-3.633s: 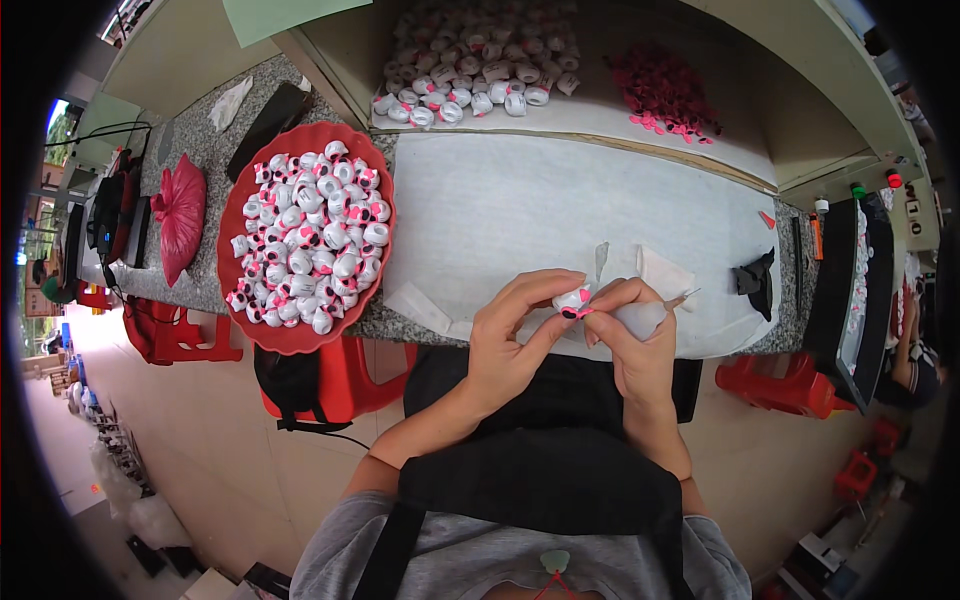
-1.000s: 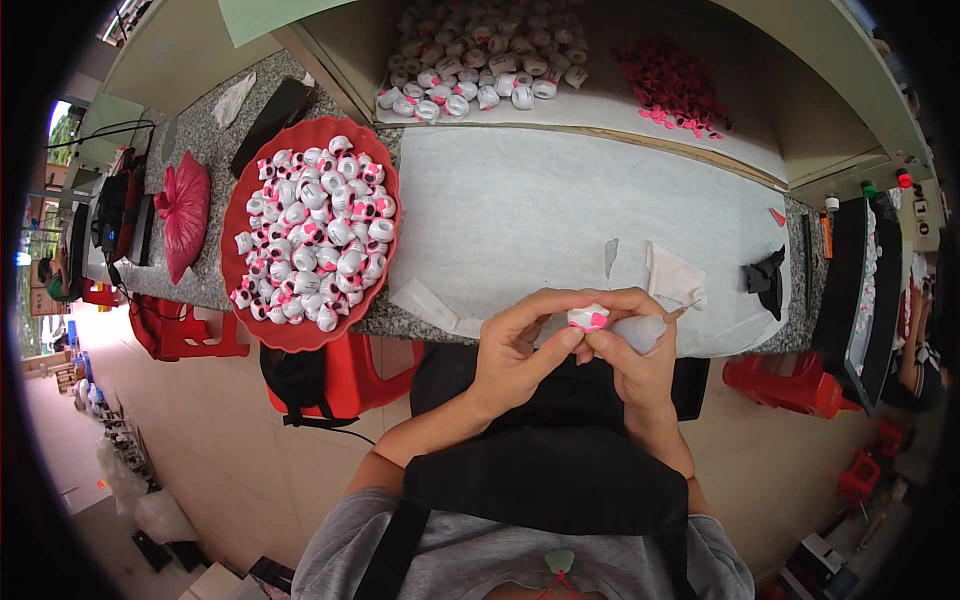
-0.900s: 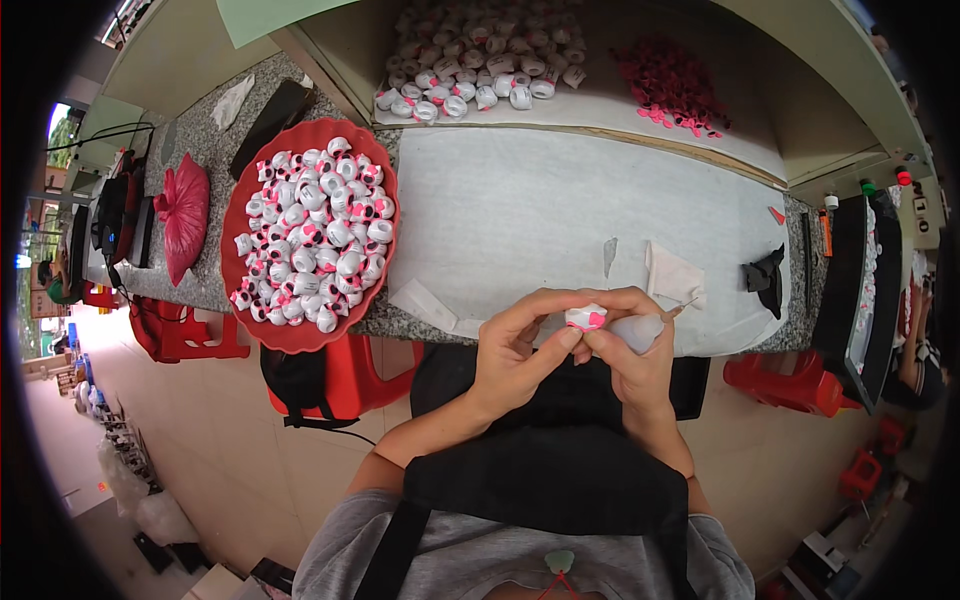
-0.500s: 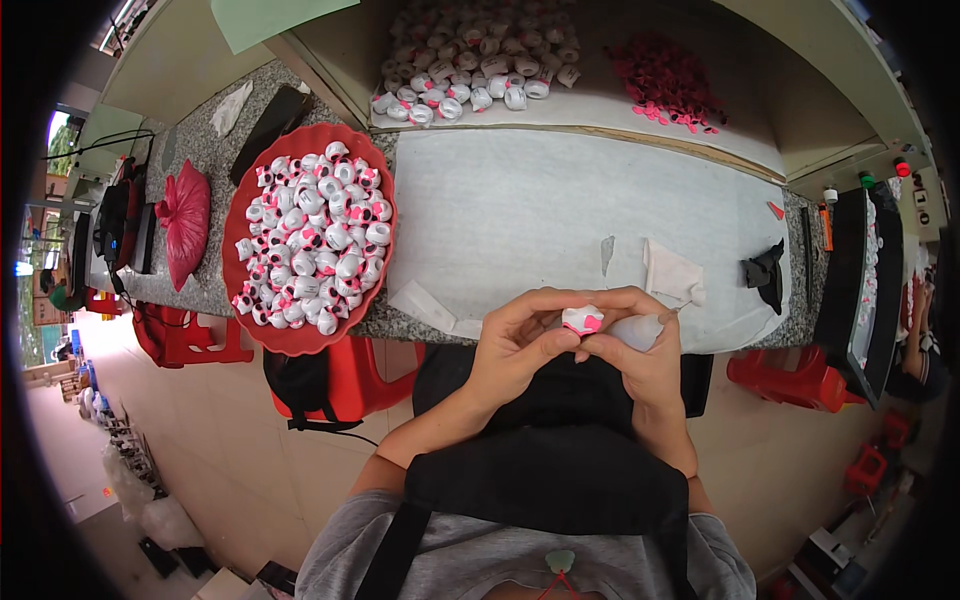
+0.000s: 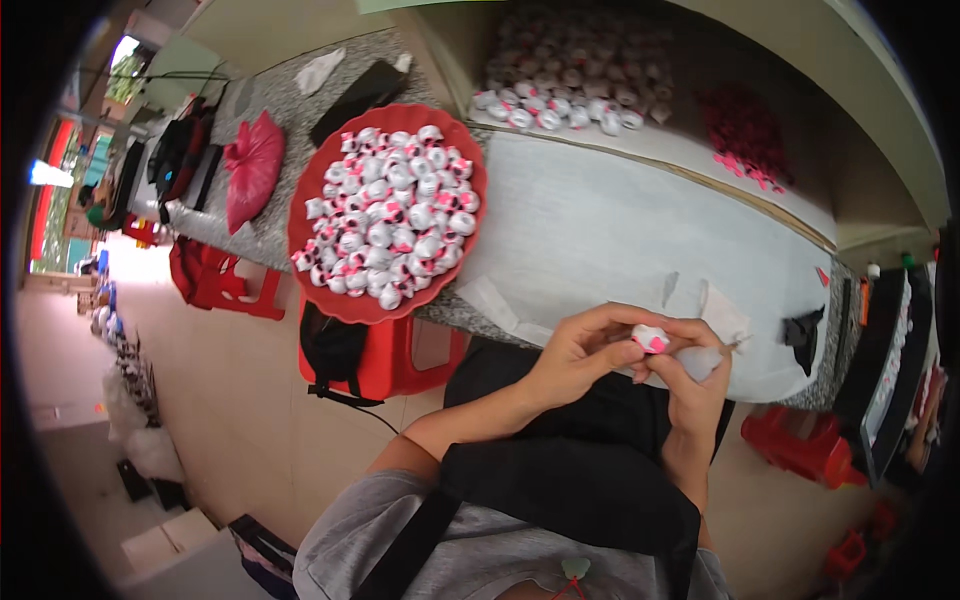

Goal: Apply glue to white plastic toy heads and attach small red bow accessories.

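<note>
A small white-and-pink toy piece is pinched between the fingertips of both hands, just over the counter's near edge. My left hand is closed on it from the left. On the other side, my right hand steadies the piece with thumb and fingers, and a small translucent white bottle is tucked in the same hand. Many similar pieces, white with pink and black parts, fill a red scalloped tray to the left of my hands.
White paper covers the counter, with a pale cloth scrap and a black scrap on it. A shelf behind holds white pieces and small pink parts. A pink bag lies far left; red stools stand below.
The view has turned, so the counter and tray appear shifted right and tilted. Both hands keep their hold on the toy piece, and the bottle stays in my right hand.
</note>
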Available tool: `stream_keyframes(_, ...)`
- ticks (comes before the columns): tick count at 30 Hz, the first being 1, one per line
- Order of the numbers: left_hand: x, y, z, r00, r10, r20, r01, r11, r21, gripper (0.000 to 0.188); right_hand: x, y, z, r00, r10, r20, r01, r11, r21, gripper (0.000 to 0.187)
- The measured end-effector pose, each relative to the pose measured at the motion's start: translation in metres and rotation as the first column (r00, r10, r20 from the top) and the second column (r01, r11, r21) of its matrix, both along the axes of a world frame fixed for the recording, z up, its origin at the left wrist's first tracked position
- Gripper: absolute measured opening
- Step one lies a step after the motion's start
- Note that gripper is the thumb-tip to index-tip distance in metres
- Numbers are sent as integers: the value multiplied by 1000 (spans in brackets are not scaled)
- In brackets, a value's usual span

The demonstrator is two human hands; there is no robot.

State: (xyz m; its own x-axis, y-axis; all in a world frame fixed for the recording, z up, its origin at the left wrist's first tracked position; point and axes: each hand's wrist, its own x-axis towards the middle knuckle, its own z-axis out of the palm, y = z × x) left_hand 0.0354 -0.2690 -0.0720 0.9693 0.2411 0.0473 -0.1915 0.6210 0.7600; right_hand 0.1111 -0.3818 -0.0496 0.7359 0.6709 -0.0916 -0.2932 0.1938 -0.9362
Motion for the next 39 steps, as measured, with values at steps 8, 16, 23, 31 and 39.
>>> stream_keyframes(8, -1, 0, -12, 997, 74, -6, -73, 963, -258, 26, -8, 17, 4, 980, -41, 194, 71, 986, -154, 29)
stream_keyframes(16, 5, 1, -17, 996, 86, -21, -88, 971, -221, 26, -3, 18, 1, 972, -34, 233, 70, 987, -148, 27)
stream_keyframes(23, -3, 7, -16, 991, 124, 44, -124, 992, -9, 23, -5, 13, -1, 999, 19, 31, -19, 1000, -22, 22)
stream_keyframes(31, -10, 7, -7, 986, 119, 112, -138, 974, 178, 25, -11, 10, -1, 999, 8, -46, -3, 993, 118, 25)
stream_keyframes(39, -41, 84, 33, 564, 712, 419, -481, -130, 867, 29, 4, 16, -7, 999, -44, 4, 43, 999, 27, 34)
